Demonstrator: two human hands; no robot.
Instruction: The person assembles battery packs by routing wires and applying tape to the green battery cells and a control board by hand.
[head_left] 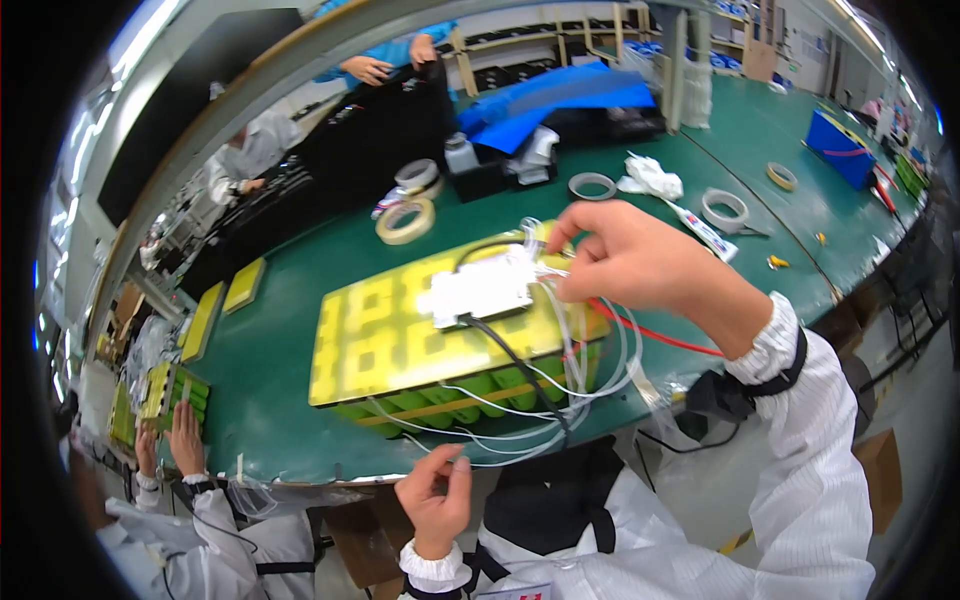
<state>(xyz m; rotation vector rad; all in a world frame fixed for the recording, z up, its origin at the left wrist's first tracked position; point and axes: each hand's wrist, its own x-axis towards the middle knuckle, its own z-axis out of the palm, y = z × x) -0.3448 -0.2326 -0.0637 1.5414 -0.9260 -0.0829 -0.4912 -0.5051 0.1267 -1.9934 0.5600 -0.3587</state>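
A battery pack (380, 340) lies on the green bench before me, green cells under a yellow top sheet. On the sheet sits a silver-white box (480, 290) with a thick black cable and thin white wires (580, 345). My right hand (630, 255) is over the pack's right end, thumb and fingers closed on white wires beside the box. Just off the pack's near side, my left hand (437, 498) is closed with curled fingers. A white wire passes its thumb; whether it is gripped cannot be told. A red cable (655, 338) runs off to the right.
Tape rolls (405, 222), a tube (705, 232) and crumpled white plastic (652, 178) lie behind the pack. Blue sheeting (555, 100) covers part of a black case. A co-worker's hands (185, 440) touch another pack at left. A person in blue handles a black panel (385, 120) at the back.
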